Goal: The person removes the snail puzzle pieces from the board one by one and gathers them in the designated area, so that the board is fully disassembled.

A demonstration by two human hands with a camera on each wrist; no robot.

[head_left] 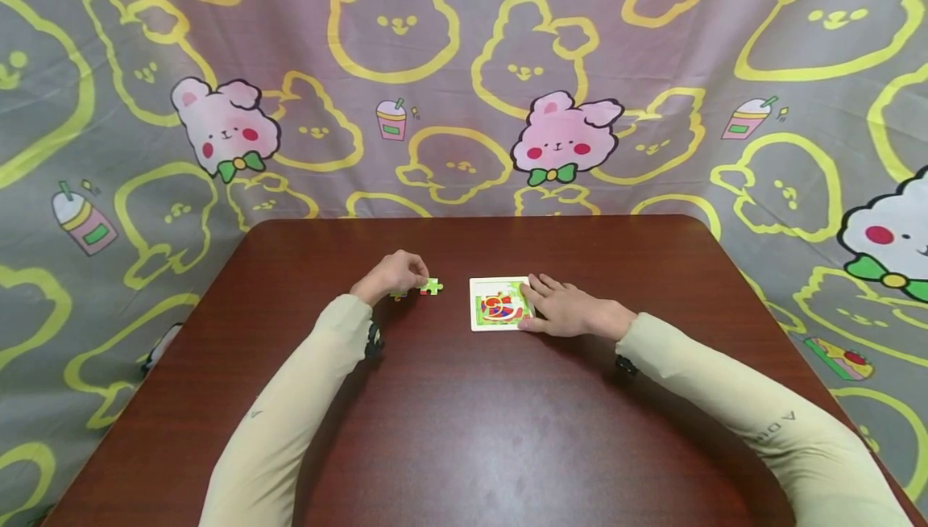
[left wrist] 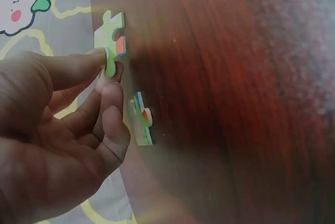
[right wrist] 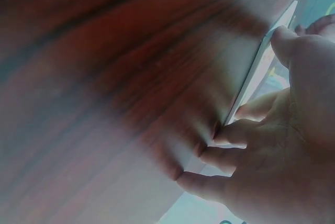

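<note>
My left hand [head_left: 395, 273] pinches a green jigsaw piece [left wrist: 110, 38] between thumb and fingertips, lifted just off the table. The piece carries a small red and blue patch along one side. Below it in the left wrist view lie green puzzle pieces [left wrist: 141, 122], overlapping so that I cannot tell how many. To the right is a white-framed puzzle board [head_left: 474, 317] with a red, blue and green picture, its upper left part pale. Over its right edge rests my right hand [head_left: 569, 308], fingers spread and fairly straight, hiding that side.
Both things lie on a dark brown wooden table [head_left: 464, 414] with rounded far corners. Behind it hangs a grey curtain [head_left: 449, 92] printed with rabbits and yellow outlines. A dark band [head_left: 374, 340] sits at the left wrist.
</note>
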